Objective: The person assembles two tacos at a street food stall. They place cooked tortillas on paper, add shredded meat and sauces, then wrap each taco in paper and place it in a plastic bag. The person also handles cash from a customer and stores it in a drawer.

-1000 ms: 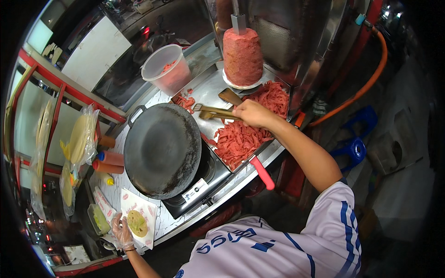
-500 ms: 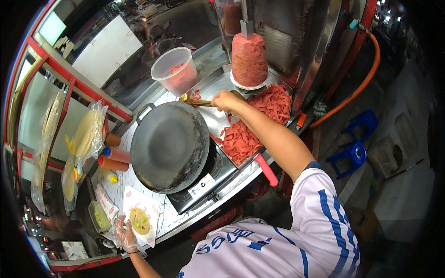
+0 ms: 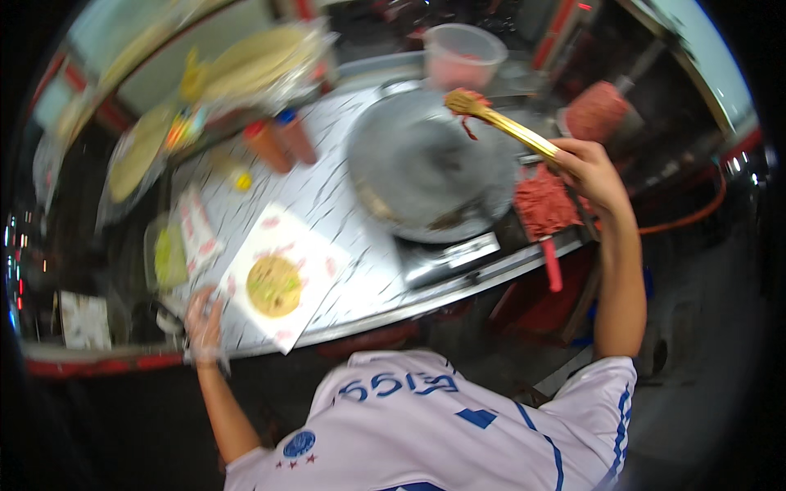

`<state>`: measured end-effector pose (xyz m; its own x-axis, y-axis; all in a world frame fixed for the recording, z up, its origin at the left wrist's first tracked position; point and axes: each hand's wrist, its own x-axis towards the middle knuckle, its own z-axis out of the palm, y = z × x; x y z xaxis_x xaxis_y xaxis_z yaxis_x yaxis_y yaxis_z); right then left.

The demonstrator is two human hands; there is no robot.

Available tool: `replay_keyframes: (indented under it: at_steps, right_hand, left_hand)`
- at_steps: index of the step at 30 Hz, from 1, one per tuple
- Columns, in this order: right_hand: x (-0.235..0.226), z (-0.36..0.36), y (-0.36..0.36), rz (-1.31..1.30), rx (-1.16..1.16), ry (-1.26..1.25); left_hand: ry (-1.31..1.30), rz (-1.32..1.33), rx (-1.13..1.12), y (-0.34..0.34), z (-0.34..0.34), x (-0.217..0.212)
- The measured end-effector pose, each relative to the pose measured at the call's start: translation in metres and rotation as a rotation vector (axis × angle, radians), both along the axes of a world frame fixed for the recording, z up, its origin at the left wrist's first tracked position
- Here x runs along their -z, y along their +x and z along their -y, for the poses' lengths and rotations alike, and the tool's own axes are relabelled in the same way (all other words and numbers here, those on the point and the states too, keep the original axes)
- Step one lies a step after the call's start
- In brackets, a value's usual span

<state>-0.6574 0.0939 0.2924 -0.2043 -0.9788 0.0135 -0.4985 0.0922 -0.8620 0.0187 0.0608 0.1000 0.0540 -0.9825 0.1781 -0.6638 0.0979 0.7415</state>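
The gloved left hand (image 3: 205,319) has a released grip, fingers loosely parted, at the marbled tabletop's (image 3: 364,286) near edge, just beside paper (image 3: 311,250) under a topped flatbread (image 3: 274,286). A gap separates paper from dark pan (image 3: 417,168). The right hand's (image 3: 591,173) grip clasps golden tongs (image 3: 517,132), meat strips (image 3: 468,127) dangling above the pan.

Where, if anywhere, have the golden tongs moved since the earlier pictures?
Yes: judged by the wok, the tongs have shifted inward, from beside its rim to overlapping it in view.
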Motion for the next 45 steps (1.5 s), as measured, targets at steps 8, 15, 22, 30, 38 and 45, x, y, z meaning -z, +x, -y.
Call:
replay_keyframes:
  at_steps: [8, 15, 22, 30, 38, 45]
  right_hand:
    - [0.059, -0.008, 0.226, 0.098, -0.283, 0.383]
    - [0.131, 0.015, 0.316, -0.03, -0.459, 0.549]
    - [0.067, 0.029, 0.328, -0.437, -0.637, 0.343]
    - [0.017, 0.015, 0.376, -1.038, -0.738, 0.128]
    - [-0.001, 0.0, 0.389, -1.161, -0.726, 0.116]
    - [-0.031, -0.017, 0.349, -0.988, -0.513, -0.016]
  left_hand:
    - [0.003, 0.092, 0.471, 0.021, 0.012, 0.022]
    - [-0.005, 0.336, 0.589, -0.007, 0.025, 0.042]
    - [0.022, 0.523, 0.611, -0.025, 0.034, 0.056]
    - [-0.031, 0.501, 0.658, -0.019, 0.039, 0.054]
    - [-0.056, 0.43, 0.696, -0.034, 0.041, 0.04]
    - [0.064, 0.51, 0.763, -0.037, 0.051, 0.047]
